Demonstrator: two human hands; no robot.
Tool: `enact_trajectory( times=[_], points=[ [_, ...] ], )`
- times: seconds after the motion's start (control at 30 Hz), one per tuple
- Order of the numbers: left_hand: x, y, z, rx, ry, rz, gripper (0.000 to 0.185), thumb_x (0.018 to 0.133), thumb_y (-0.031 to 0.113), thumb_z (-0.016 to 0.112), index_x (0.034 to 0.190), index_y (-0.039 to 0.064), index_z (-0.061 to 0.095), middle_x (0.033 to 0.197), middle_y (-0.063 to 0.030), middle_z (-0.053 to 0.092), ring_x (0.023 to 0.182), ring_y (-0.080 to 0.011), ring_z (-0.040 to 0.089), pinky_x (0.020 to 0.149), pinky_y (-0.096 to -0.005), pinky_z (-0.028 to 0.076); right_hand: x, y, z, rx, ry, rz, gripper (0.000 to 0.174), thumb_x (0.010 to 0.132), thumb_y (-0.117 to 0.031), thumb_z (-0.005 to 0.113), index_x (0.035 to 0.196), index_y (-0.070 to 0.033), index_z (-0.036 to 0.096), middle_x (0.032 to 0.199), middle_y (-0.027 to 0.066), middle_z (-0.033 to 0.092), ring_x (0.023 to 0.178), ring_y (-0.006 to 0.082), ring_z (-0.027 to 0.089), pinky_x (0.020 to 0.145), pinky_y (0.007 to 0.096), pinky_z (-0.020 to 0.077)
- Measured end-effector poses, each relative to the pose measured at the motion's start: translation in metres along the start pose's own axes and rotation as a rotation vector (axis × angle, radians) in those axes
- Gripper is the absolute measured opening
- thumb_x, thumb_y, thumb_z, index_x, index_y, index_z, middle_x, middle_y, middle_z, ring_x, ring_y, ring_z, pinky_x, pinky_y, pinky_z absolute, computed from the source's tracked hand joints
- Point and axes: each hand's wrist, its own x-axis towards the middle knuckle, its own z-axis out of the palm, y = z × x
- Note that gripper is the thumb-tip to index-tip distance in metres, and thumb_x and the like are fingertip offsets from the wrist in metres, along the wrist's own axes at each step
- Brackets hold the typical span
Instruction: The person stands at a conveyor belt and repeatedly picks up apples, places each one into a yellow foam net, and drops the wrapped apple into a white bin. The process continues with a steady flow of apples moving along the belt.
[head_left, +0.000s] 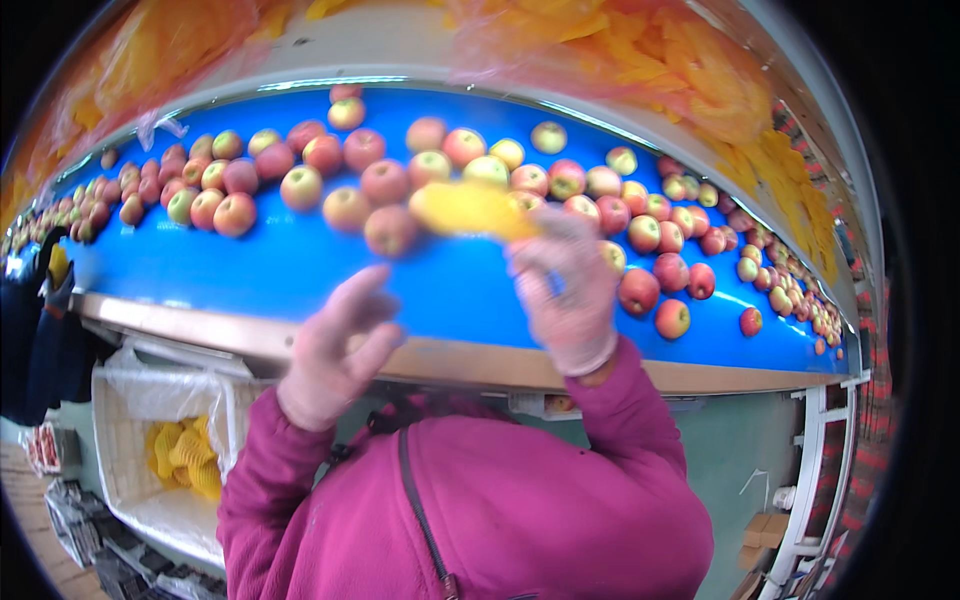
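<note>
Many red and yellow-green apples (385, 182) lie along a blue conveyor belt (450, 300). A yellow foam fruit net (474, 210), blurred and stretched out sideways, is pinched at its right end by my right hand (568, 289). It passes in front of several apples, and whether it touches any of them I cannot tell. My left hand (339, 346) is over the near edge of the belt, fingers apart and nothing in it, just below an apple (391, 231). Both hands wear pale gloves.
A white lined crate (112, 450) at lower left holds several apples in yellow foam nets (187, 454). More nets (645, 67) in plastic bags lie on the ledge behind the belt. At far left, another person's gloved hand (57, 292) holds something yellow. Cardboard boxes (765, 530) stand at lower right.
</note>
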Motion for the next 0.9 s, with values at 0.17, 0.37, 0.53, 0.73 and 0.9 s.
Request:
enact_trajectory(
  times=[0.17,0.37,0.53,0.73,0.9],
  points=[
    [-0.006,-0.002,0.016,-0.162,-0.016,-0.068,0.048,0.097,0.014,0.052,0.140,-0.003,0.040,0.119,-0.0148,0.058,0.102,-0.0185,0.058,0.091,-0.0291,0.048,-0.050,-0.050,0.066,0.225,-0.185,0.045,0.017,0.075,-0.002,0.067,0.089,-0.009,0.062,0.107,0.0125,0.060,0.095,0.0351,0.060,0.081,0.0404,0.0515],
    [-0.030,-0.004,0.011,-0.162,0.057,-0.187,0.042,0.098,0.016,0.051,0.137,0.001,0.048,0.104,-0.0074,0.062,0.074,-0.0084,0.056,0.067,-0.0231,0.049,-0.075,-0.059,0.077,0.970,-0.192,0.578,0.021,0.089,-0.005,0.062,0.108,-0.004,0.053,0.110,0.0102,0.057,0.100,0.0180,0.059,0.085,0.0305,0.0515],
    [-0.037,-0.002,0.015,0.075,0.108,0.047,0.041,0.098,0.007,0.043,0.138,0.001,0.049,0.109,-0.0120,0.064,0.089,-0.0164,0.063,0.082,-0.0280,0.051,-0.076,-0.062,0.085,0.955,-0.308,0.850,0.047,0.092,-0.011,0.064,0.130,0.002,0.040,0.119,0.0129,0.053,0.107,0.0176,0.057,0.094,0.0299,0.0487],
    [-0.038,0.009,0.022,0.094,0.040,0.003,0.043,0.095,-0.001,0.042,0.137,0.002,0.051,0.112,-0.0141,0.064,0.098,-0.0202,0.064,0.088,-0.0294,0.050,-0.067,-0.046,0.073,0.992,-0.567,0.817,0.044,0.092,-0.017,0.062,0.129,0.001,0.044,0.117,0.0123,0.056,0.111,0.0189,0.056,0.093,0.0306,0.0479],
    [-0.034,0.014,0.024,0.123,-0.155,0.151,0.045,0.091,-0.001,0.046,0.134,0.010,0.056,0.081,-0.0060,0.062,0.066,-0.0148,0.061,0.063,-0.0276,0.050,-0.063,-0.024,0.069,0.647,-0.653,0.425,0.027,0.093,-0.011,0.054,0.118,-0.002,0.054,0.102,0.0084,0.062,0.096,0.0167,0.061,0.085,0.0311,0.0499]
  ],
)
